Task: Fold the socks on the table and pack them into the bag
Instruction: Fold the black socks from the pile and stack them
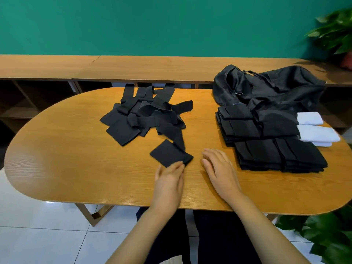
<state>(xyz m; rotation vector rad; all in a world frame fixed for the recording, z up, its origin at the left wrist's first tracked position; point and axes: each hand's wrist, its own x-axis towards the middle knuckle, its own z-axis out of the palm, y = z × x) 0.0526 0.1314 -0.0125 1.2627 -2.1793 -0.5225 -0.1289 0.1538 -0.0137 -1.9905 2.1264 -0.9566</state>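
We locate the left hand [168, 180] at the near centre of the table [76, 149]. Its fingers are extended and relaxed, and the fingertips touch the near edge of a folded sock [170, 153], a black square lying flat on the wood. We see no curl of the fingers round the cloth.

The right hand [219, 168] lies just beside it, palm down, fingers straight and slightly spread. It holds nothing.

A long black sock runs from the far corner of the folded sock back into the loose sock pile [144, 115], a tangle of unfolded black socks at the centre of the table; some reach the far edge.

To the right of the right hand, and near it, we find the folded stack [276, 155], black socks in tidy rows reaching toward the far side. White folded socks [312, 128] lie touching its right side. The bag [266, 86], black and slumped, sits behind the stack at the far right edge; we cannot tell where its opening is.

Beyond the table stand a wooden shelf unit [133, 67] and a green wall [152, 25]. A potted plant [335, 31] occupies the far right, a second plant [323, 235] the near right, over a white tiled floor [38, 235].
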